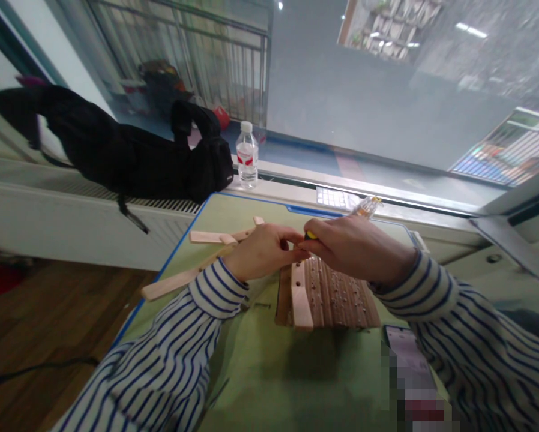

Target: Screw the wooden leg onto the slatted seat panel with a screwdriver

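Note:
My right hand (353,243) is closed around a screwdriver (312,236), of which only a bit of yellow and black handle shows. Thumb and forefinger of my left hand (269,247) pinch close to its tip, and what lies between them is too small to make out. Below both hands is a pale wooden piece (302,303) with dark holes, lying along the left part of a brown ridged board (341,297). Small shiny bits, perhaps screws, are scattered over that board. More pale wooden strips (173,284) lie left of and beneath my left wrist.
The green table (251,372) has a blue edge. Behind it, a water bottle (247,157) and a black bag (138,153) rest on the sill and radiator. A clear plastic packet (365,207) lies at the back edge. A phone-like object (407,354) lies near my right forearm.

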{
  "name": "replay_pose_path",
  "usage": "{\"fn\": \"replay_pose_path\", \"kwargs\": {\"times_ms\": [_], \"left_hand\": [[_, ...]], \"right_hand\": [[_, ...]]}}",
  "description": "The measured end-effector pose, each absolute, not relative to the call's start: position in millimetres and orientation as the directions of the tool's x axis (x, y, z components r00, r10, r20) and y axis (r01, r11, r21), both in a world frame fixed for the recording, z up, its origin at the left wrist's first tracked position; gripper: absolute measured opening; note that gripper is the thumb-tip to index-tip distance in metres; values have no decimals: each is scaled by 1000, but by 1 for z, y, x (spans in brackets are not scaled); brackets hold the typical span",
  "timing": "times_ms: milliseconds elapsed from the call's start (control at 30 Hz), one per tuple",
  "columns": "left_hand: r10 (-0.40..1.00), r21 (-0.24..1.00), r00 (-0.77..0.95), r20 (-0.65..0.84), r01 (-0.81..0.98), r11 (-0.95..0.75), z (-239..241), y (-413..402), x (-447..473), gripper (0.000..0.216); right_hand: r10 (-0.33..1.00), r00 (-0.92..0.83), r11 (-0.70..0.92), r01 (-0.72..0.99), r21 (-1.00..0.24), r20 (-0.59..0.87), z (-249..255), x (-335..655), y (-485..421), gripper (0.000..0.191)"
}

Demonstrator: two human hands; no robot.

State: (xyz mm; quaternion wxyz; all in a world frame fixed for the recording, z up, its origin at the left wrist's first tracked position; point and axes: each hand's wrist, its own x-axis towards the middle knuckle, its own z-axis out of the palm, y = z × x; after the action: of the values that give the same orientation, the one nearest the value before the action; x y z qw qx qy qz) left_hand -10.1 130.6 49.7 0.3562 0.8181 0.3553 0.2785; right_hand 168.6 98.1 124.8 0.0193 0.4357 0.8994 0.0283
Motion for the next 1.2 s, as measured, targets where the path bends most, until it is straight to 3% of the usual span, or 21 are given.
{"fn": "replay_pose_path", "kwargs": {"times_ms": [200, 433, 633, 933, 1200], "left_hand": [[797, 771, 566, 212, 404, -492, 52, 128, -7, 25], [813, 784, 554, 179, 419, -458, 51, 129, -8, 27], [781, 803, 602, 166, 377, -462, 48, 133, -10, 29], [738, 768, 656, 160, 387, -510, 42, 134, -12, 34], [799, 775, 559, 221, 397, -492, 52, 129, -9, 26]], "right_hand": [[784, -619, 621, 782, 53, -50, 131, 168, 98, 36], [710, -702, 697, 712, -85, -55, 142, 171, 96, 23], [730, -682, 682, 731, -13, -52, 137, 170, 99, 21], [787, -615, 614, 788, 37, 38, 125, 166, 99, 35], [788, -615, 613, 788, 50, 25, 125, 163, 98, 35]]}}
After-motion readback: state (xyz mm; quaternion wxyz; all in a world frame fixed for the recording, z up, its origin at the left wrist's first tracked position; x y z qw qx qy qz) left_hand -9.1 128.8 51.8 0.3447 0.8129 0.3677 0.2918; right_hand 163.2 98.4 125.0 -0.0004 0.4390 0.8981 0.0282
